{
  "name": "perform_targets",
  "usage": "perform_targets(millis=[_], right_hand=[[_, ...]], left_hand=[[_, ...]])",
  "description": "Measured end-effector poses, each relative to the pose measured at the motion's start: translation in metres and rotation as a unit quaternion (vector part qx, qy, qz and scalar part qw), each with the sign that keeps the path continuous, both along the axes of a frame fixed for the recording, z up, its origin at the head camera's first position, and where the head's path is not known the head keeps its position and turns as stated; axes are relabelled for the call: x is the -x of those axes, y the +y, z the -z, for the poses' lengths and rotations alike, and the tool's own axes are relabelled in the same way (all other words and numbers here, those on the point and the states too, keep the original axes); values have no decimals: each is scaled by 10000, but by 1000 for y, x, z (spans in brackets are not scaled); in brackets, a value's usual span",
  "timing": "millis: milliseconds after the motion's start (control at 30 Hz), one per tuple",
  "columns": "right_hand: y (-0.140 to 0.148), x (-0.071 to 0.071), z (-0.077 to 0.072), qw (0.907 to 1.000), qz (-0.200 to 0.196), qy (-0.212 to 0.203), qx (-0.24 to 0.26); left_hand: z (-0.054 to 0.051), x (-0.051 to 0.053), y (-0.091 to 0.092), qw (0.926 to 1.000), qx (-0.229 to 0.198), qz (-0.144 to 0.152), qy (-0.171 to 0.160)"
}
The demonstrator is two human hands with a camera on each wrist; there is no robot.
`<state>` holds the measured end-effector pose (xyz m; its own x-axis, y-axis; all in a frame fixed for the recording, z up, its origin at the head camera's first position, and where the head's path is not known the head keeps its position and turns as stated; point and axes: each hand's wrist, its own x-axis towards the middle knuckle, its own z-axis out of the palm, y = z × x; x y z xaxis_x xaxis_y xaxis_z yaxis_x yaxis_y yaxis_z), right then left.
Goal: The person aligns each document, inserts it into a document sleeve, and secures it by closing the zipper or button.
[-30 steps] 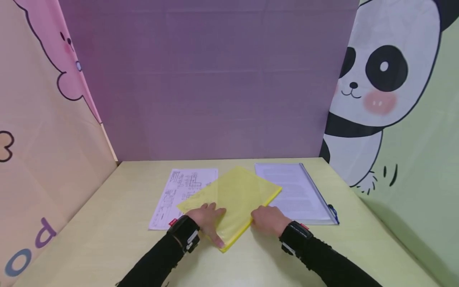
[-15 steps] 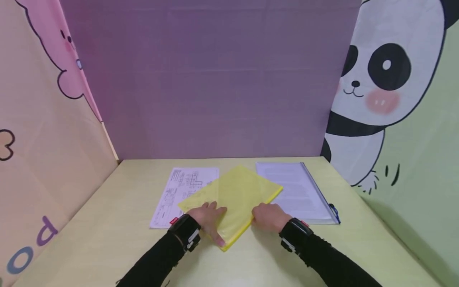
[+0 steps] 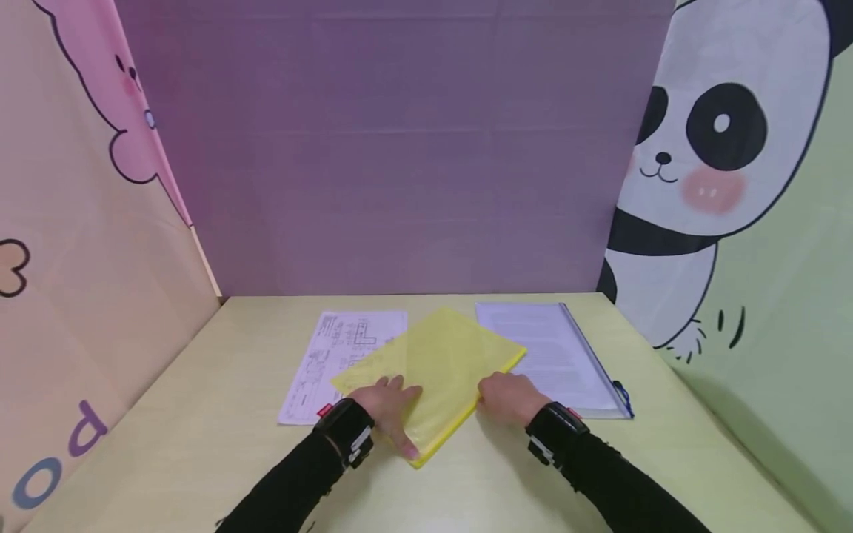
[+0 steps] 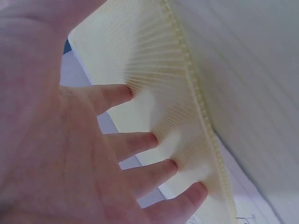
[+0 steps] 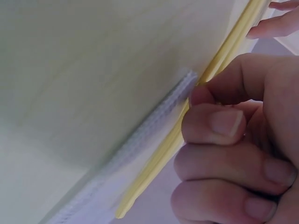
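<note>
A yellow, see-through document pouch point(image 3: 445, 359) lies aslant at the middle of the table, over parts of two other items. My left hand point(image 3: 388, 409) rests on its lower left with fingers spread. In the left wrist view the fingertips press straight into the ribbed, mesh-like surface. My right hand point(image 3: 512, 398) pinches the thick yellow edge point(image 5: 152, 172) on the right between thumb and curled forefinger, the other fingers folded. Whatever lies right between those fingertips, such as a zip pull, is hidden.
Beneath the pouch's left side lies a printed sheet with line drawings point(image 3: 326, 348). Under its right corner is a clear pouch with printed pages point(image 3: 549, 363), dark-edged, with a blue pull point(image 3: 622, 397). A purple panel point(image 3: 413, 148) stands behind the table.
My right hand has moved a little right and away from me along the yellow edge. The left hand and the pouch stay in place; the view shifts slightly.
</note>
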<state>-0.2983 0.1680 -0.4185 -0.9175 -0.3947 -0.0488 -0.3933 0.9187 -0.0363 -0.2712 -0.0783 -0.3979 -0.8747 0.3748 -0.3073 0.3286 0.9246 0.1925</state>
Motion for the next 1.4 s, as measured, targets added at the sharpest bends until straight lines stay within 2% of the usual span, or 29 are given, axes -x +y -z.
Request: perform_targets(millis=[267,700,1100,1400], right_hand=[[5,7,5,10000,-35,-1,-92],[6,6,0,9997,-53,-221,26],[13,19,0,9979,427,-478,2],[15,21,2,9975,505,-486,-54]], left_hand=[[1,0,1,9999,71,23,77],[2,-1,0,10000,-15,-5,18],[2,0,0,10000,-23,23,48],[1,-1,0,10000,-4,36,72]])
